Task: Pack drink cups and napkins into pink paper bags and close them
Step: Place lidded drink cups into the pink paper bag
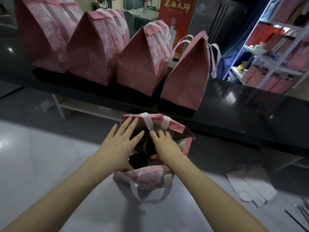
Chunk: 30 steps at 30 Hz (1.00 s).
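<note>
Pink paper bag (150, 174) stands open on the grey table (50, 164), near the middle of its far edge, with white handles hanging at front and back. The left hand (118, 144) lies flat across the left side of the bag's mouth, fingers straight and spread, holding nothing. Just below it, inside the bag, 1 dark cup lid (138, 162) shows. The right hand (165, 146) curls round a dark-lidded drink cup (149, 145) in the bag, thumb beneath it. Behind, 4 closed pink bags (93, 52) stand in a row on the raised black table (234, 104). White papers (250, 185) lie toward the grey table's right edge.
</note>
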Available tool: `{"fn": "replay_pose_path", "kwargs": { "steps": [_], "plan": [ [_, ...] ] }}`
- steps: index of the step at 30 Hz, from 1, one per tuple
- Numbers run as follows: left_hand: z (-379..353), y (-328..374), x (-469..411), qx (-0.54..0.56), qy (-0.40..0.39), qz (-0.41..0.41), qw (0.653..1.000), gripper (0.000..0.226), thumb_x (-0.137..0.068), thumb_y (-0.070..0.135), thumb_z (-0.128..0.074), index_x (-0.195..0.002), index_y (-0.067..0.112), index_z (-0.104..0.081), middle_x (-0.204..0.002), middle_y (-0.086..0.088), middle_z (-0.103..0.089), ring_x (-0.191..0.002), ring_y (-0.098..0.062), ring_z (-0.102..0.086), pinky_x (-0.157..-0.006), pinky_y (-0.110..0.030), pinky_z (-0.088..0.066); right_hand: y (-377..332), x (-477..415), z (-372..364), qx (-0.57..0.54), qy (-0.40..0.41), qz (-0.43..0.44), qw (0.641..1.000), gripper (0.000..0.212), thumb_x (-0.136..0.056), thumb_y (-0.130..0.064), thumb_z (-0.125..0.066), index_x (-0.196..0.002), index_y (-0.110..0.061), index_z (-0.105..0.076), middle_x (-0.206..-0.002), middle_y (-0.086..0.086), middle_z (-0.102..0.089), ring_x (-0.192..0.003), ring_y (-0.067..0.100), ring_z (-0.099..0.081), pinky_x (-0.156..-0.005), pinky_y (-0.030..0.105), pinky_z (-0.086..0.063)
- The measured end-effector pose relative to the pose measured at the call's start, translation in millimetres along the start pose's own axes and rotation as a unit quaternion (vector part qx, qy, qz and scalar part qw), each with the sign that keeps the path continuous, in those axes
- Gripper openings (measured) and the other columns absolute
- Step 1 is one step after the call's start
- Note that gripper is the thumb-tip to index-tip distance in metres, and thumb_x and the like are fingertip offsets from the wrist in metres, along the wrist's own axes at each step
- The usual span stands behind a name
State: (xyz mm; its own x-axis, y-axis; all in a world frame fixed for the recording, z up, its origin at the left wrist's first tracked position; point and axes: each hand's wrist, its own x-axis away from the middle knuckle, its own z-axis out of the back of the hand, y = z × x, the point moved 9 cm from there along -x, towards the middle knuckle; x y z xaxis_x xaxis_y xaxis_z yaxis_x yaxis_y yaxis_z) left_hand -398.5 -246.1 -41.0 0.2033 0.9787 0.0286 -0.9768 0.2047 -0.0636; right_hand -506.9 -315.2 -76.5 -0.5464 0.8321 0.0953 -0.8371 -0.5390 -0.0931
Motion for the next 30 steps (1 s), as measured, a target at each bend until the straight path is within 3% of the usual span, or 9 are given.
{"fn": "replay_pose_path", "kwargs": {
  "steps": [6,10,11,13,15,18,23,26,30],
  "plan": [
    [9.4,4.2,7.6,-0.054,-0.006,-0.009,0.998,0.118,-0.066,0.078,-0.06,-0.153,0.028,0.002,-0.159,-0.011,0.023,-0.143,-0.029,0.03,-0.113,-0.057,0.015,7.7,9.2,9.5,-0.013,-0.011,-0.001,1.0,0.088,-0.067,-0.043,-0.08,-0.134,-0.023,-0.027,-0.13,0.006,-0.045,-0.117,0.031,-0.042,-0.089,0.045,-0.051],
    [32.5,35.8,7.0,-0.115,0.026,-0.031,0.993,0.094,-0.071,0.055,-0.071,-0.148,0.018,-0.029,-0.162,-0.011,-0.002,-0.148,-0.029,0.009,-0.11,-0.059,0.018,9.0,15.6,25.3,0.002,0.004,0.004,1.0,0.087,-0.066,-0.042,-0.081,-0.132,-0.023,-0.027,-0.127,0.005,-0.048,-0.114,0.029,-0.042,-0.084,0.041,-0.05],
    [36.4,47.1,4.1,-0.113,0.03,-0.051,0.992,0.084,-0.074,0.049,-0.071,-0.144,0.017,-0.038,-0.16,-0.009,-0.014,-0.148,-0.027,-0.003,-0.113,-0.056,0.014,9.5,17.1,28.7,0.005,0.006,0.005,1.0,0.086,-0.066,-0.04,-0.081,-0.132,-0.023,-0.027,-0.127,0.004,-0.048,-0.114,0.029,-0.042,-0.084,0.041,-0.049],
    [35.4,65.6,-2.5,-0.084,0.006,-0.081,0.993,0.067,-0.077,0.048,-0.069,-0.134,0.018,-0.05,-0.144,-0.005,-0.043,-0.136,-0.025,-0.033,-0.118,-0.046,-0.009,11.8,21.5,32.6,0.008,0.008,0.005,1.0,0.084,-0.068,-0.037,-0.08,-0.133,-0.023,-0.028,-0.129,0.004,-0.047,-0.117,0.028,-0.041,-0.085,0.041,-0.051],
    [25.0,71.0,-7.9,-0.063,-0.042,-0.076,0.994,0.059,-0.082,0.056,-0.063,-0.124,0.016,-0.056,-0.122,-0.004,-0.057,-0.113,-0.023,-0.052,-0.104,-0.038,-0.035,15.6,27.4,33.8,0.014,0.006,0.004,1.0,0.085,-0.068,-0.038,-0.08,-0.133,-0.023,-0.028,-0.131,0.004,-0.047,-0.118,0.027,-0.041,-0.086,0.043,-0.052],
    [-3.2,62.1,-11.1,-0.089,-0.116,-0.051,0.988,0.061,-0.087,0.06,-0.054,-0.129,0.016,-0.051,-0.121,-0.008,-0.057,-0.107,-0.026,-0.055,-0.09,-0.036,-0.04,19.0,35.2,33.0,0.028,0.006,0.009,1.0,0.086,-0.067,-0.04,-0.08,-0.132,-0.025,-0.027,-0.131,0.002,-0.046,-0.116,0.025,-0.041,-0.083,0.042,-0.052],
    [-40.5,48.0,-13.9,-0.128,-0.154,-0.066,0.977,0.065,-0.09,0.055,-0.05,-0.147,0.03,-0.031,-0.135,-0.007,-0.051,-0.122,-0.029,-0.048,-0.106,-0.042,-0.03,12.0,39.8,31.1,0.034,0.014,0.026,0.999,0.082,-0.069,-0.038,-0.079,-0.132,-0.025,-0.028,-0.134,0.002,-0.045,-0.117,0.025,-0.042,-0.082,0.039,-0.052],
    [-51.6,46.9,-16.9,-0.114,-0.149,-0.066,0.98,0.059,-0.089,0.054,-0.049,-0.144,0.035,-0.035,-0.131,-0.003,-0.056,-0.122,-0.027,-0.049,-0.108,-0.045,-0.023,6.8,41.1,26.0,0.043,0.006,0.031,0.999,0.086,-0.07,-0.036,-0.079,-0.136,-0.025,-0.025,-0.136,0.004,-0.043,-0.121,0.026,-0.039,-0.084,0.04,-0.052],
    [-60.5,47.9,-24.4,-0.146,-0.144,-0.049,0.977,0.046,-0.09,0.042,-0.052,-0.134,0.032,-0.047,-0.124,-0.002,-0.06,-0.117,-0.027,-0.053,-0.104,-0.046,-0.026,6.6,44.4,24.3,0.046,-0.001,0.028,0.999,0.089,-0.07,-0.035,-0.079,-0.139,-0.024,-0.023,-0.139,0.004,-0.04,-0.124,0.027,-0.037,-0.086,0.042,-0.052]
  ]
}}
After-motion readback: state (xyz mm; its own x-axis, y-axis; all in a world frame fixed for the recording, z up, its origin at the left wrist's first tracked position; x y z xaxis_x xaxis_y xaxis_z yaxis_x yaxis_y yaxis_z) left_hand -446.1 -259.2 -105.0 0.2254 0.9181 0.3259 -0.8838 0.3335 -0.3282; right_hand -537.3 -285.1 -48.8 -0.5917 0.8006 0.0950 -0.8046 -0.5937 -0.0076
